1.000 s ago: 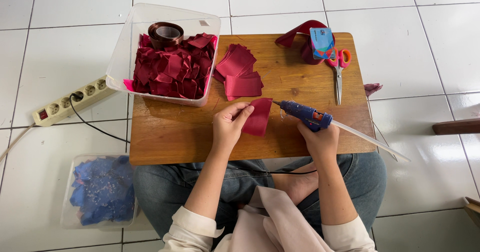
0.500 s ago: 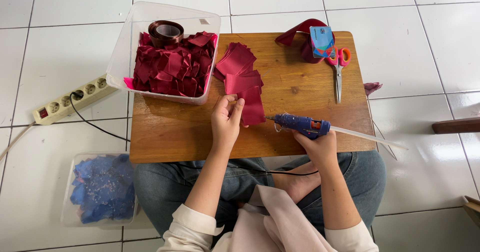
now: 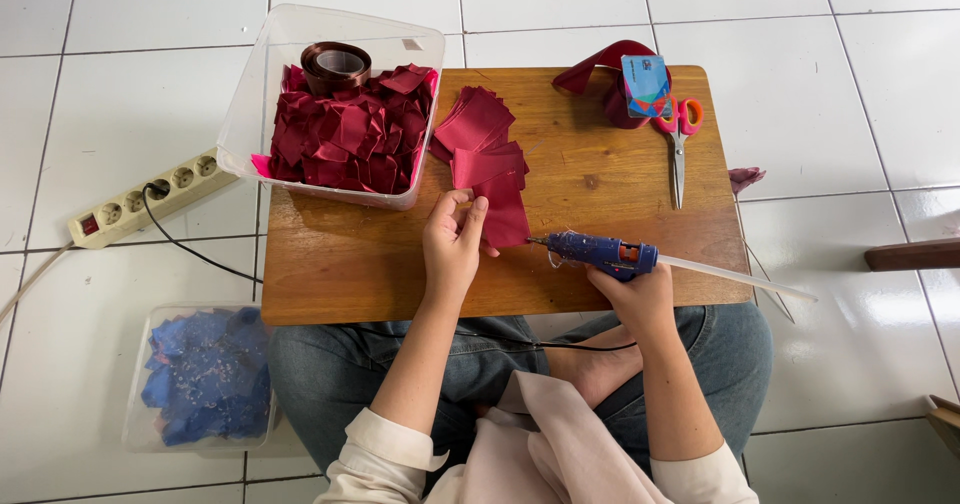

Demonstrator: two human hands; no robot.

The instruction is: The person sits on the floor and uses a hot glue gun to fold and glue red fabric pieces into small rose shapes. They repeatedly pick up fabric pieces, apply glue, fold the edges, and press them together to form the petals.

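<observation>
Left hand [image 3: 452, 244] pinches maroon fabric square [image 3: 503, 219] — right hand [image 3: 634, 299] holds glue gun [image 3: 603, 254].

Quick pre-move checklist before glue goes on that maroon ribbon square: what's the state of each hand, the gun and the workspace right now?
1. Left hand on a maroon ribbon square: ok, fingertips pinch its edge at the loose pile.
2. Right hand grips the blue glue gun: ok, held level above the wooden table.
3. Nozzle aimed at the square: ok, tip points left, with a gap between them.
4. Glue stick loaded: ok, it sticks out of the back.
5. Gun hot: cannot tell; a black cord enters the power strip.
6. Scissors clear of the hands: ok, at the far right of the table.
</observation>
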